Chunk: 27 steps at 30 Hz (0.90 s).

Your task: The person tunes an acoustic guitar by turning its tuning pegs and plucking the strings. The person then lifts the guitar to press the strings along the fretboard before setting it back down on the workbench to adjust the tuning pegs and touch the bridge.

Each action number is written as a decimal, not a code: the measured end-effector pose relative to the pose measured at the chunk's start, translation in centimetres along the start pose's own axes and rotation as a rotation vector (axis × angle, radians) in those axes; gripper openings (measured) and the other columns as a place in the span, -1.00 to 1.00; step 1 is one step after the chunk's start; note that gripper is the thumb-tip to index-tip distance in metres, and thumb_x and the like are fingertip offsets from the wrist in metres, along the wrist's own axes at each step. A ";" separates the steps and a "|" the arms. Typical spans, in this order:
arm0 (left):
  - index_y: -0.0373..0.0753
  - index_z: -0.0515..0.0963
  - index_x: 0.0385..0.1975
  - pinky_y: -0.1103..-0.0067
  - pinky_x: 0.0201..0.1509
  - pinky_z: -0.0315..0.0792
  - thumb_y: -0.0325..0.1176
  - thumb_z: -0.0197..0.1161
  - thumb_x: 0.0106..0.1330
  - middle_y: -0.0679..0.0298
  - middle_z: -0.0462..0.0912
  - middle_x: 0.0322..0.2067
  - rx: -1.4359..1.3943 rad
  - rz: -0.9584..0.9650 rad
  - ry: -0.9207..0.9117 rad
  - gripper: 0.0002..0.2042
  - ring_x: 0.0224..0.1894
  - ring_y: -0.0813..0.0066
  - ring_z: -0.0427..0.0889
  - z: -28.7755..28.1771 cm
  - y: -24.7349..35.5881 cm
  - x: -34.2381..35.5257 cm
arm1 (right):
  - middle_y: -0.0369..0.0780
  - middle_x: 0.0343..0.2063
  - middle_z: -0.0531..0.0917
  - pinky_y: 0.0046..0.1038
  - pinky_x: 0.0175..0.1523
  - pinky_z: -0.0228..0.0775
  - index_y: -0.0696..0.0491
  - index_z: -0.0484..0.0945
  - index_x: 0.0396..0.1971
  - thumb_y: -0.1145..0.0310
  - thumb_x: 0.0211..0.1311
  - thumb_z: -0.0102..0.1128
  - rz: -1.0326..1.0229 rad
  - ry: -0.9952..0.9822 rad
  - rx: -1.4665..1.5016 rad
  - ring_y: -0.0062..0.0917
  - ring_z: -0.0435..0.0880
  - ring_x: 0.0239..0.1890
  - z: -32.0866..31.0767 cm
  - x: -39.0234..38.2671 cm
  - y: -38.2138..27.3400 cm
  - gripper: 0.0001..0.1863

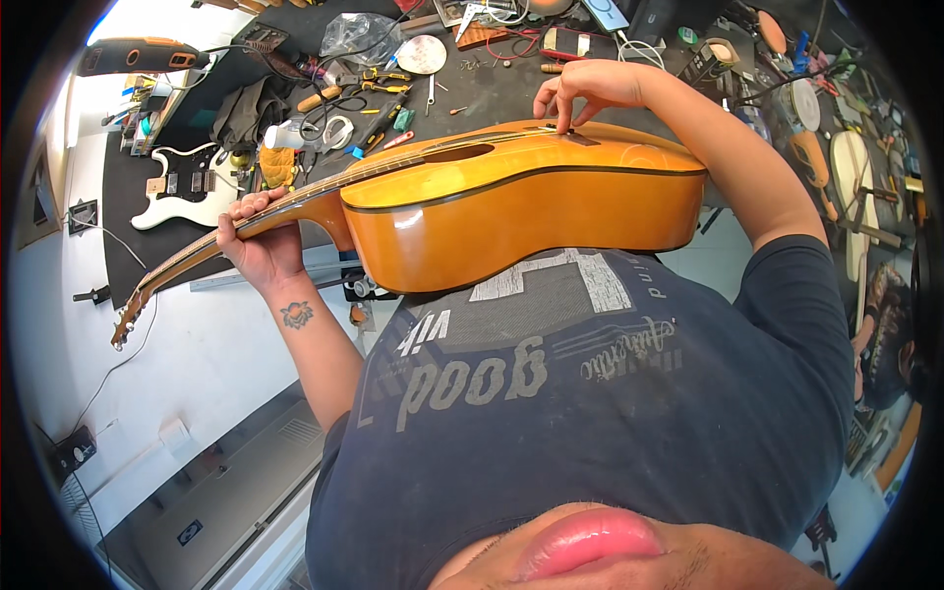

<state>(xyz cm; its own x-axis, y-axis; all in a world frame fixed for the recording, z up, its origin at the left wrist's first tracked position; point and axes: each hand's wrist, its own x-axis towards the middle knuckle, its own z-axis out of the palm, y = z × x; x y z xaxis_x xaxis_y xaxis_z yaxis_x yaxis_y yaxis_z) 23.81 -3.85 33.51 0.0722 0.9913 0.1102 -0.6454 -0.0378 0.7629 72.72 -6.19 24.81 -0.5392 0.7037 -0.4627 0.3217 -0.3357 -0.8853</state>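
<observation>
An amber-yellow acoustic guitar (472,211) rests against my body, its side toward me and its neck reaching to the left. My left hand (264,241) wraps round the guitar neck (313,202), thumb on the near side and fingers over the strings. Over the guitar's top, my right hand (590,90) is bent at the wrist with its fingers apart. One fingertip points down and touches at or close to the dark bridge (572,136). Nothing shows in that hand. The headstock (128,313) hangs free at the far left.
Beyond the guitar stretches a dark workbench (482,93) with pliers (385,87), a wrench (431,90), a round pale disc (422,55) and a clear plastic bag (360,37). A white electric guitar body (187,187) lies at left. More tools crowd the right side.
</observation>
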 end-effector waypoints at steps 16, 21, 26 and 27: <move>-0.14 0.55 -0.51 0.24 0.22 0.42 -0.24 0.34 0.28 0.36 0.57 -0.49 -0.055 -0.011 0.024 -0.81 -0.25 0.39 0.61 0.9 -0.2 -0.6 | -0.22 -0.13 0.62 -0.26 0.12 0.54 0.09 0.59 -0.42 0.15 0.38 -0.05 -0.172 0.117 0.264 -0.45 0.60 0.02 0.3 -0.4 4.0 -0.64; -0.11 0.50 -0.47 0.30 0.21 0.40 -0.23 0.38 0.24 0.41 0.57 -0.48 -0.111 -0.040 -0.040 -0.81 -0.26 0.42 0.58 0.7 -0.1 -0.8 | -0.24 -0.23 0.64 -0.38 0.04 0.55 0.07 0.53 -0.47 0.18 0.36 0.01 -0.146 0.116 0.262 -0.51 0.62 -0.06 0.7 -0.5 4.9 -0.70; -0.09 0.46 -0.44 0.30 0.22 0.42 -0.21 0.36 0.23 0.41 0.55 -0.48 -0.112 -0.037 -0.052 -0.80 -0.26 0.43 0.58 0.6 -0.1 -1.2 | -0.27 -0.29 0.64 -0.44 0.01 0.54 0.07 0.56 -0.43 0.20 0.37 0.05 -0.158 0.174 0.257 -0.57 0.61 -0.14 1.0 -0.7 5.6 -0.73; -0.09 0.44 -0.45 0.30 0.22 0.41 -0.21 0.36 0.23 0.41 0.56 -0.48 -0.095 -0.026 -0.049 -0.79 -0.27 0.43 0.59 0.6 0.0 -1.3 | -0.29 -0.31 0.65 -0.46 0.01 0.54 0.06 0.58 -0.42 0.22 0.37 0.07 -0.160 0.180 0.263 -0.60 0.62 -0.17 1.0 -0.7 5.8 -0.75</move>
<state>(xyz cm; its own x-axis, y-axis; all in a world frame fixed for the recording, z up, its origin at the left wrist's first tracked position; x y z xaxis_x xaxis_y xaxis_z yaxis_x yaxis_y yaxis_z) 24.13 -5.20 33.73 0.1259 0.9843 0.1238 -0.7119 0.0027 0.7023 74.13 -9.26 19.98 -0.4130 0.8517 -0.3226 0.0200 -0.3456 -0.9382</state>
